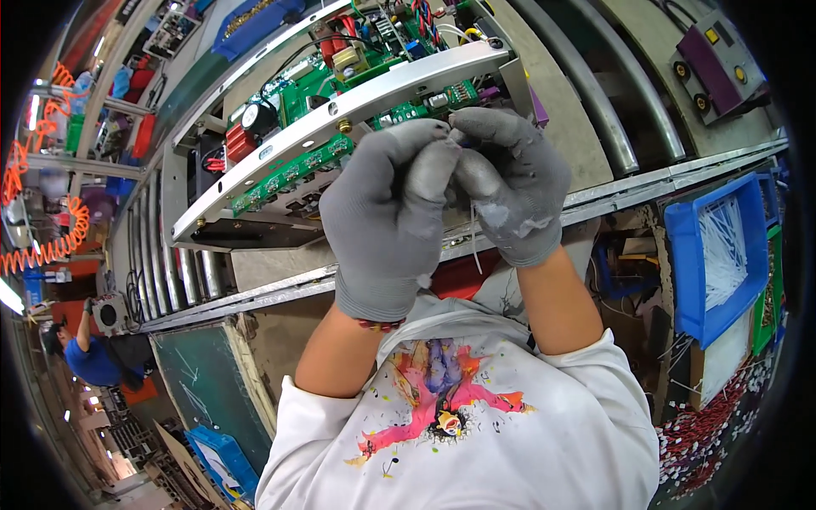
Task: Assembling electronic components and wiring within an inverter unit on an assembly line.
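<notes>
My left hand [382, 212] and my right hand [514, 187], both in grey knitted gloves, meet fingertip to fingertip in front of an open metal chassis [331, 110]. Both are closed in a pinch. From between them, beside my right palm, hangs the thin tail of a white cable tie [475, 242]. My gloves hide its upper part and whatever lies between my left fingertips. The chassis holds green circuit boards [297, 93], a red component [240, 141] and coloured wires [422, 21]. It stands tilted on the bench, just beyond my hands.
A blue bin [680, 255] of white cable ties hangs at the right, above bundled red wires [710, 416]. Metal rollers [595, 85] run past the chassis on both sides. A purple-and-grey device [718, 64] stands far right. Another person [93, 357] in blue is at far left.
</notes>
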`<state>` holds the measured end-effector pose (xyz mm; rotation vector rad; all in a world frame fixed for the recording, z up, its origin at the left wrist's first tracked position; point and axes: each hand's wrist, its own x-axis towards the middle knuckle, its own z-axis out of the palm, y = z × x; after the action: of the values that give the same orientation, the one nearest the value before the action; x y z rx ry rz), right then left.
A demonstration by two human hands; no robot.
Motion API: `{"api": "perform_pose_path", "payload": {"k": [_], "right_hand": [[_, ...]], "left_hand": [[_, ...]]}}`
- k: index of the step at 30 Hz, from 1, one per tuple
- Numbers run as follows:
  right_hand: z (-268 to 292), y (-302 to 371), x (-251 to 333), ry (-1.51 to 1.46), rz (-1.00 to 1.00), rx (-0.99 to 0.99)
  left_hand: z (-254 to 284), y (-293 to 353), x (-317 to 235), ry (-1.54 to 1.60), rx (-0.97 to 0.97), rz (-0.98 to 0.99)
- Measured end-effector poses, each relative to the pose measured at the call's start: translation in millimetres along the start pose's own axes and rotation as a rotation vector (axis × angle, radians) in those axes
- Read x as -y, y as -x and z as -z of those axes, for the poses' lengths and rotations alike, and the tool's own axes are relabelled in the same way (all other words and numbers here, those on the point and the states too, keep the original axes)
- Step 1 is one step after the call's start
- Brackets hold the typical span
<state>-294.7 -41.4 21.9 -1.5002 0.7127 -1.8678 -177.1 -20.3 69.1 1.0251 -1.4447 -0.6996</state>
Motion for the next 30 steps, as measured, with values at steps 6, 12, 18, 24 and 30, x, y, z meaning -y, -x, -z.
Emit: {"api": "perform_pose_path", "payload": {"k": [6, 12, 18, 24, 30], "right_hand": [[8.6, 0.5, 11.4, -0.193, -0.381, 0.006], [1.4, 1.1, -11.4, -0.104, 0.005, -0.039], [-10.6, -1.4, -14.2, 0.548, 0.371, -0.213], [-13.8, -7.5, -9.9, 0.878, 0.511, -0.282], [-9.3, -13.7, -9.5, 0.875, 0.549, -0.168]], "left_hand": [[10.3, -12.8, 7.2, -0.298, 0.129, -0.406], [6.8, -8.9, -5.6, 0.067, 0.057, 0.102], [32.1, -9.3, -11.7, -0.308, -0.023, -0.399], [61.8, -47.6, -2.7, -0.800, -0.028, -0.536], [54.6, -43.5, -4.8, -0.770, -0.023, -0.482]]}}
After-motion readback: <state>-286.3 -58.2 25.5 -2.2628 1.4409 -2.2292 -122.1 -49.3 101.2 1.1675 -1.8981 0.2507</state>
